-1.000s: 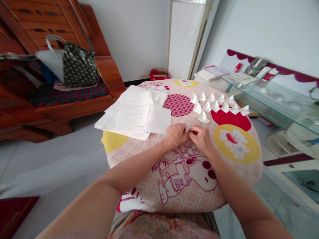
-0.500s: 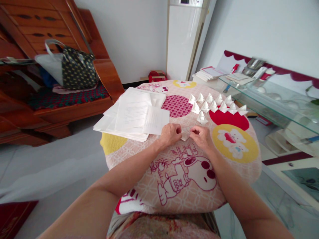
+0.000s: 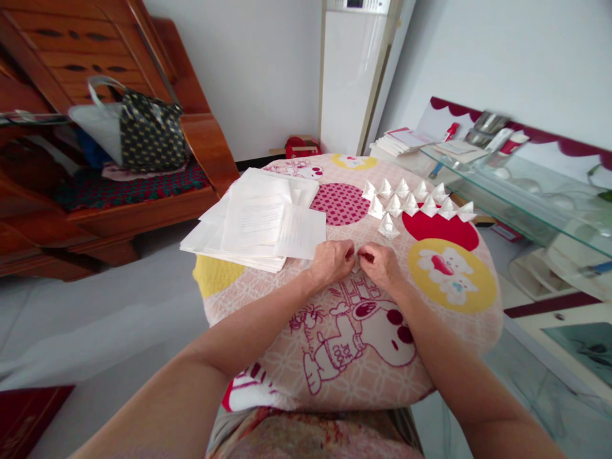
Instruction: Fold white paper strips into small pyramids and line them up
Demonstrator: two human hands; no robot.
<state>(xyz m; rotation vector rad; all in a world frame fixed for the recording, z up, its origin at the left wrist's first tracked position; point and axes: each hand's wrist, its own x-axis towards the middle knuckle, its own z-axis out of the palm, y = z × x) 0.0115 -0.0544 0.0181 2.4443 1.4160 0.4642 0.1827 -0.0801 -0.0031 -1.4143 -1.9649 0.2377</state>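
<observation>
My left hand [image 3: 335, 260] and my right hand [image 3: 379, 262] meet above the patterned tablecloth [image 3: 363, 376], their fingertips almost touching. Both are closed in a pinch on a small folded white paper [image 3: 356, 268], mostly hidden behind the fingers. Just beyond them stands a single folded paper boat [image 3: 387, 227]. Farther back, several more white paper boats [image 3: 410, 204] are set out in two rows. Left of my left hand lies a stack of white paper sheets [image 3: 248, 223], some with printed lines.
A glass shelf [image 3: 526, 191] with metal cups, papers and other items runs along the right side of the table. To the left is a wooden bench [image 3: 205, 146] holding a dotted bag [image 3: 150, 131]. A tall white cabinet-like unit [image 3: 354, 70] stands at the back.
My hands have come closer together, so the folded paper between them is now more covered. The paper boats and the stack of sheets are unchanged.
</observation>
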